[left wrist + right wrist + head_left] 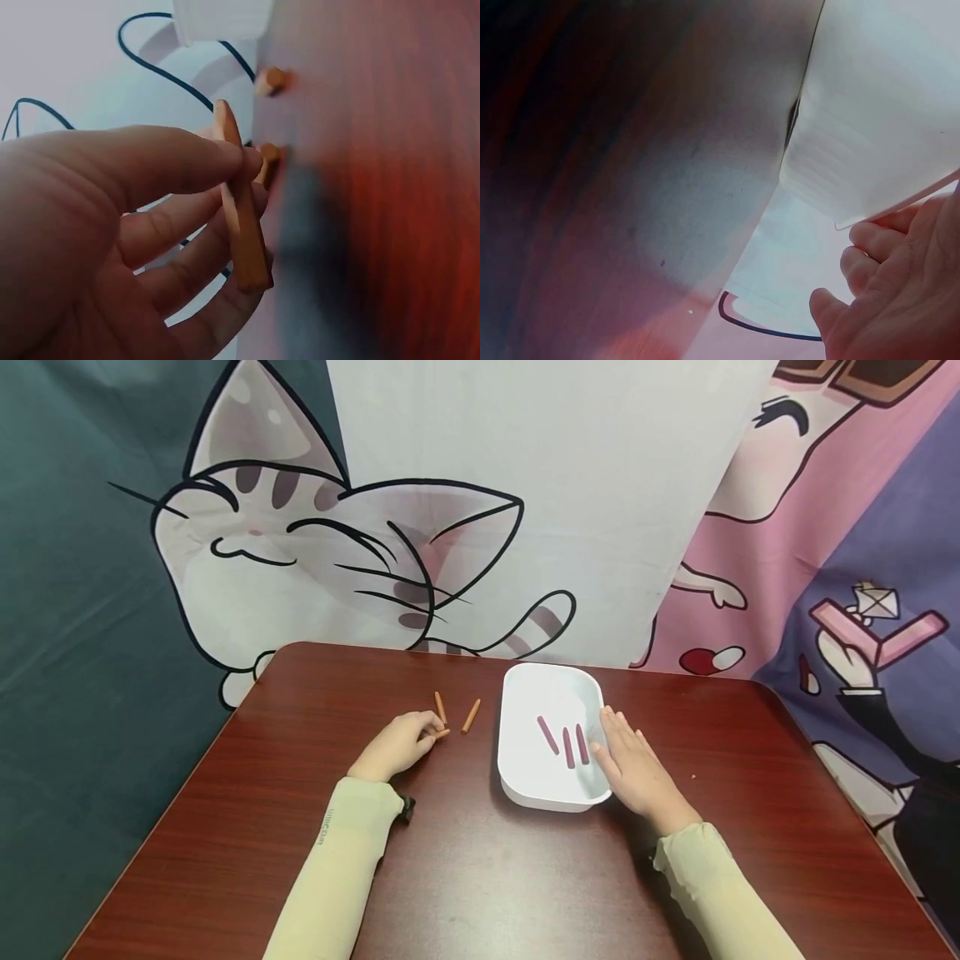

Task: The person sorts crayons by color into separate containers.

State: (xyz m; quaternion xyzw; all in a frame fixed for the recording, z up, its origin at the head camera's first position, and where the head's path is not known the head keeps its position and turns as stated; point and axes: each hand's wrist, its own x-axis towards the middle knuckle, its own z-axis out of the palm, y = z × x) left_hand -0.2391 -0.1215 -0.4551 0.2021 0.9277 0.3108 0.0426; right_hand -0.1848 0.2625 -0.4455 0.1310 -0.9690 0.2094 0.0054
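My left hand (397, 743) pinches an orange-brown crayon (249, 247) between thumb and fingers, over the table; the left wrist view shows its tapered tip pointing up. Just beyond that hand lie two more orange-brown crayons, one close to the fingertips (440, 707) and one a little to the right (471, 716). A white plastic tub (525, 781) stands right of them with three purple crayons (547, 735) lying on its floor. Against the tub's right rim rests my right hand (637, 772), its fingers straight and holding nothing; the thumb reaches over the rim.
Everything stands on a dark red-brown wooden table (465, 877), whose far edge runs behind the tub. Behind hangs a cloth printed with a cartoon cat (247, 585). A tiny pale speck (693, 776) lies right of the right hand.
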